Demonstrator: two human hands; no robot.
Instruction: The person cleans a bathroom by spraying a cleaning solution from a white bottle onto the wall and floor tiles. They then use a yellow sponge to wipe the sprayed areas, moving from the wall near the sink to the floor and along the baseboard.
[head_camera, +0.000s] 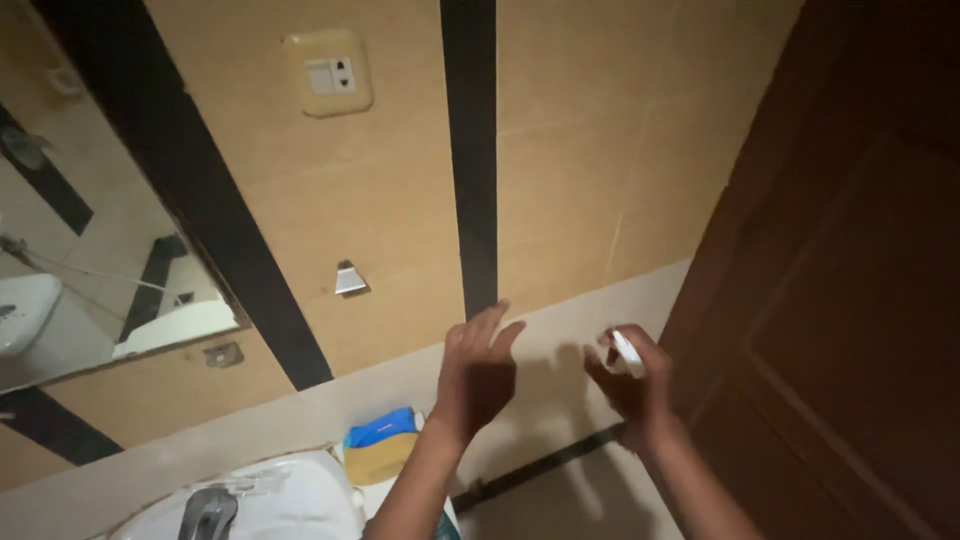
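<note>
My left hand is raised in front of the tiled wall, fingers spread and pointing up, holding nothing. My right hand is to its right, near the brown door, closed around a small white object whose end sticks out above the fingers. I cannot tell what the white object is. The two hands are apart, about a hand's width between them.
A white sink with a metal tap sits below left. A blue and yellow packet stands beside it. A mirror hangs at left. A wall socket and a small metal hook are on the tiles.
</note>
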